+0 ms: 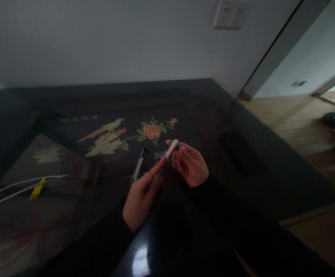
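- Your left hand (141, 198) pinches a white rod (171, 147); a slack hold could drop it.
- Your right hand (191, 163) curls beside it, contents unclear; bumping could tilt it.

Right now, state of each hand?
Left hand: closed, holding the white stick-like item.
Right hand: closed by the item's far end; whether it grips anything can't be told.

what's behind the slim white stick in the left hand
Behind the slim white stick, part of a small rectangular item with pale edges shows. The stick and left hand cover some of it; that portion cannot be seen.
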A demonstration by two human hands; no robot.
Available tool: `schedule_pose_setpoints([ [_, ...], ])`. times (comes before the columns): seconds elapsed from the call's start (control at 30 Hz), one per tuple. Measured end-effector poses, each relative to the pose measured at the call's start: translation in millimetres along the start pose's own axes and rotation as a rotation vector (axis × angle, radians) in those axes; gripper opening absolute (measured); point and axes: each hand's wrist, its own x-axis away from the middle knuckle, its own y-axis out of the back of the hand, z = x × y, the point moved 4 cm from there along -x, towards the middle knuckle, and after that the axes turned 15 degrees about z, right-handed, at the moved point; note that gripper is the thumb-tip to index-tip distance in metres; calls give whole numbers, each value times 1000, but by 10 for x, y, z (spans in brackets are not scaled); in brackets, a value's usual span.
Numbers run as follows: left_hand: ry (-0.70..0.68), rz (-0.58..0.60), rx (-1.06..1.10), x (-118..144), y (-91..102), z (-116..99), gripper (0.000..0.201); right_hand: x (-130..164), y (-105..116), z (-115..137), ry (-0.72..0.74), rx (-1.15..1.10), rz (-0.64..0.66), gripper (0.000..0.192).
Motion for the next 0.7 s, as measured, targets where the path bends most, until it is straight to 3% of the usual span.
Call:
schedule_pose_setpoints([
  [0.37,16,-72,-17,-21,63,33,46,7,-19,13,77,5,56,36],
  [0.7,-2,-13,1,-2,8,8,46,-3,-1,-6,8,36,-4,42],
])
